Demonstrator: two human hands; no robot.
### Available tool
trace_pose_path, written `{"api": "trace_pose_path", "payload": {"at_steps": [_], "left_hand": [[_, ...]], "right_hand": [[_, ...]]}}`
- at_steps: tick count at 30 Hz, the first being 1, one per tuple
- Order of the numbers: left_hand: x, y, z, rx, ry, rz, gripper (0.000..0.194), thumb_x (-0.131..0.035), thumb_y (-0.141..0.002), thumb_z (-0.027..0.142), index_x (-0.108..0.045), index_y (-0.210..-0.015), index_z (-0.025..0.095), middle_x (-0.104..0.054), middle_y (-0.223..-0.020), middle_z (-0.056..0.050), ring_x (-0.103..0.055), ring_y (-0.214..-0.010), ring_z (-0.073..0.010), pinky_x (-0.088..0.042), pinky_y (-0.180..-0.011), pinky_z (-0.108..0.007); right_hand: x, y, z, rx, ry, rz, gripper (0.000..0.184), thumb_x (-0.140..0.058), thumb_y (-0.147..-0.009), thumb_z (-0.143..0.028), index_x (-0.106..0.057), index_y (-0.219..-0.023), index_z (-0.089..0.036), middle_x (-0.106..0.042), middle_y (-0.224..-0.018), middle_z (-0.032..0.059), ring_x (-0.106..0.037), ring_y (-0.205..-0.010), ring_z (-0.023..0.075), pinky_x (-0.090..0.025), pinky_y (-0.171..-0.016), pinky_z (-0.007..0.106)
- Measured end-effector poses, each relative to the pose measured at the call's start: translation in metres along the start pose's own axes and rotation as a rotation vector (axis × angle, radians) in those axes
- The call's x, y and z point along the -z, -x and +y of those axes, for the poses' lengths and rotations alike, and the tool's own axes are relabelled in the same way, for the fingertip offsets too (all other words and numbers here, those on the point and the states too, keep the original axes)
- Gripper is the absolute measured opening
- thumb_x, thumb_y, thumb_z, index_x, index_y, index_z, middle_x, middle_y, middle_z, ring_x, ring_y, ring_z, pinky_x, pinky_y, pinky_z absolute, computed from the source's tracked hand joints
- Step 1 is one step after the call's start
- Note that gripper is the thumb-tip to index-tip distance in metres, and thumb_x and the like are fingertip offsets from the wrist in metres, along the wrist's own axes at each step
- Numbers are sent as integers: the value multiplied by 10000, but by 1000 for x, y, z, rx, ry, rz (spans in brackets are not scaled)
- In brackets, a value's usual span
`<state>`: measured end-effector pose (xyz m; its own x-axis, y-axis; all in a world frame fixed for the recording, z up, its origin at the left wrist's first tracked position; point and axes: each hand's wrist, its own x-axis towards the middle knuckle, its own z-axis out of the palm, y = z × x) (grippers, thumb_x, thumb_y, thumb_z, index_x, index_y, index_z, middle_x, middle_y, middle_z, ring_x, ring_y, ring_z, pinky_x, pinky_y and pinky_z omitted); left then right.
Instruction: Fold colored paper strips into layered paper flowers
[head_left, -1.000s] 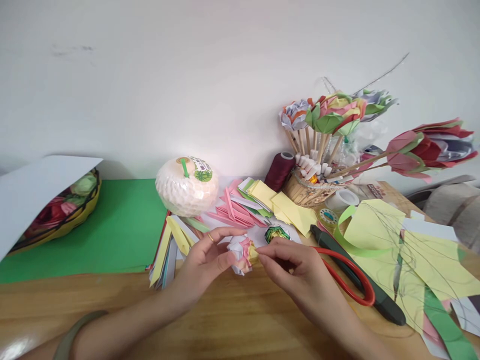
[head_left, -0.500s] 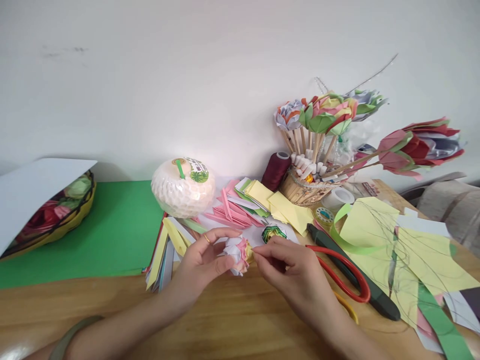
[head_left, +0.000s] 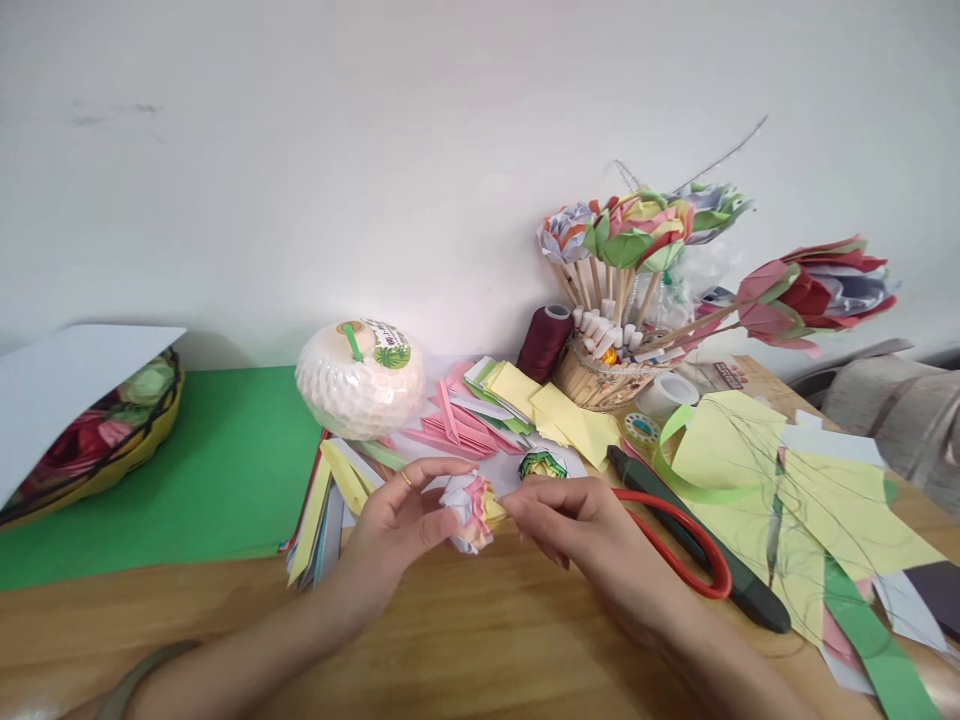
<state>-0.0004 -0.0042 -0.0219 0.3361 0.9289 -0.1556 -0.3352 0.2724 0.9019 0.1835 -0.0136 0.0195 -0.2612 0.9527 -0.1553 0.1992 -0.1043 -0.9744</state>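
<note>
A small paper flower [head_left: 471, 512], white, pink and yellow in layers, is held above the wooden table. My left hand [head_left: 409, 525] grips its white side between thumb and fingers. At the yellow side, my right hand [head_left: 559, 515] pinches the edge of the paper with thumb and forefinger. Just behind my right hand lies a green and yellow folded piece [head_left: 541, 465] on white paper. Red-handled scissors [head_left: 712, 560] lie right of my right hand, partly covered by it. Folded yellow and blue-grey strips [head_left: 319, 520] are left of my left hand.
Behind are a foam-netted, wrapped fruit [head_left: 360, 385], pink folded papers [head_left: 457, 430], yellow sheets [head_left: 585, 425], a maroon thread spool [head_left: 544, 345] and a basket [head_left: 600, 375] of paper flowers. A dark green pen-like tool [head_left: 739, 590] and wires over yellow paper lie right. A flower-filled basket [head_left: 161, 425] stands left.
The view has shifted slightly. My right hand has turned a little and its lower fingers hang more open, while its pinch stays at the flower's yellow side. My left hand keeps its hold.
</note>
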Motion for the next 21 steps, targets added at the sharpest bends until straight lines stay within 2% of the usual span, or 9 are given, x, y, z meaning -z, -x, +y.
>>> {"api": "trace_pose_path", "payload": {"at_steps": [3,6,17,21], "left_hand": [[-1,0,0,10,-6,23,261,-710,-703,250,-664,-958,216,-659,-981,-49,-579,-911,-197,-474,-743,-264],[-1,0,0,33,2,27,274,-717,-695,260,-665,-960,215,-655,-987,-50,-574,-884,-189,-476,-719,-258],[-1,1,0,38,20,9,262,-721,-693,249,-671,-949,228,-651,-953,-30,-563,-853,-165,-468,-703,-236],[-1,1,-1,42,23,14,270,-721,-694,270,-669,-956,227,-639,-938,-26,-555,-843,-157,-468,-701,-236]], "right_hand": [[1,0,2,-41,-66,-22,256,-607,-788,-338,-683,-638,-145,-395,-553,-55,-283,-476,63,-217,-425,216],[0,0,4,-47,-61,-13,210,-621,-776,-329,-711,-718,-148,-459,-596,-40,-312,-497,66,-232,-435,213],[-2,-2,0,-43,6,5,171,-599,-770,-299,-646,-701,-150,-589,-680,-1,-496,-644,119,-378,-613,231],[-2,-2,2,-5,74,5,203,-573,-793,-329,-635,-698,-161,-562,-667,-2,-464,-602,115,-365,-558,226]]}}
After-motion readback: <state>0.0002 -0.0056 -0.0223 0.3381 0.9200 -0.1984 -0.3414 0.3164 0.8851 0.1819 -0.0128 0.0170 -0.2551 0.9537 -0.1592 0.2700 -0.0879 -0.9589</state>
